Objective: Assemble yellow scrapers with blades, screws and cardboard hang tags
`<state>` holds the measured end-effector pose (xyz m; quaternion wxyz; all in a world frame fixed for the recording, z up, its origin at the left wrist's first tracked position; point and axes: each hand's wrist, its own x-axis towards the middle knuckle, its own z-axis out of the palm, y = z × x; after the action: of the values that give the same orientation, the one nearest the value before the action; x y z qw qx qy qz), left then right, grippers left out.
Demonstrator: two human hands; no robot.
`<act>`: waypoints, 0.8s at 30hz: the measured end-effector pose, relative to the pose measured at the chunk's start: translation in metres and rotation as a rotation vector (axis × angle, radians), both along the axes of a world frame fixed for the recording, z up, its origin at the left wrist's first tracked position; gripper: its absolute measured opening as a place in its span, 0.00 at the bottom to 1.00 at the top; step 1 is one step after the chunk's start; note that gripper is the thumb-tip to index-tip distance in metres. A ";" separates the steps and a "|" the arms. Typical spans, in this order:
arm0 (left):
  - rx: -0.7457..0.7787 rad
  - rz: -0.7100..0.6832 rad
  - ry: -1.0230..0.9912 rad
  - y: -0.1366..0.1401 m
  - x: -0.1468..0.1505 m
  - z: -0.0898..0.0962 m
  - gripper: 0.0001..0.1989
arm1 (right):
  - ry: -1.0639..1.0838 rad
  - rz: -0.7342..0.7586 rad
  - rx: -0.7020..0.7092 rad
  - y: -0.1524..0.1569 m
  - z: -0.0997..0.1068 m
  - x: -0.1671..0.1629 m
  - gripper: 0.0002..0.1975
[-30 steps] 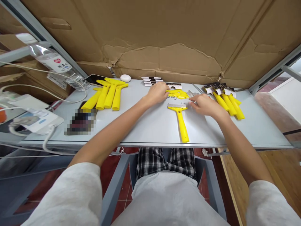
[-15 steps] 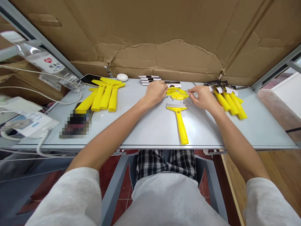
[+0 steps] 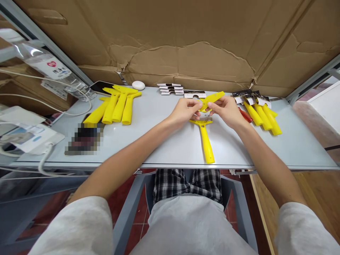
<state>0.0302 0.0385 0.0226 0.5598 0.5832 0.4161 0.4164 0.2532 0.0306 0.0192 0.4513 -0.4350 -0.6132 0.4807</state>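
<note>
My left hand [image 3: 184,112] and my right hand [image 3: 225,109] meet at the middle back of the table. Their fingers are closed on a small yellow plastic piece [image 3: 218,96], raised and tilted with its right end up. More yellow plastic shows beneath it, partly covered by my fingers, so I cannot tell whether it is a separate part. Just in front of my hands lies a yellow scraper [image 3: 206,141], its metal blade end away from me and its handle toward the table's front edge. Tiny metal bits between the hands are too small to make out.
Several yellow handles [image 3: 120,106] lie at left beside a phone and a white oval case [image 3: 138,85]. Folded cards [image 3: 171,89] stand at the back. On the right are carded yellow scrapers [image 3: 262,117] and a red-handled tool [image 3: 245,115]. A bottle [image 3: 50,65] leans far left.
The yellow piece has been lifted and tilted between my hands. My left hand has moved right and nearer me. The red-handled tool now shows beside my right hand.
</note>
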 end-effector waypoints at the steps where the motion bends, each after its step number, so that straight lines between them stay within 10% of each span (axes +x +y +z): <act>1: 0.014 -0.014 0.033 -0.002 0.001 0.000 0.12 | 0.022 0.001 -0.013 0.000 -0.001 -0.001 0.49; 5: 0.199 -0.009 0.170 0.008 -0.009 -0.005 0.05 | 0.001 0.001 -0.043 0.003 -0.003 0.002 0.48; 12: 0.728 -0.145 0.268 0.046 -0.040 -0.019 0.27 | -0.361 0.244 -0.037 0.009 0.017 0.011 0.32; 24: 0.614 -0.122 0.309 0.055 -0.057 -0.021 0.19 | -0.296 0.135 -0.026 0.020 0.007 0.026 0.40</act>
<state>-0.0268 0.0930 0.0017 0.3125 0.8045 0.3155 0.3946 0.2791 0.0504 0.0258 0.3171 -0.4646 -0.6947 0.4483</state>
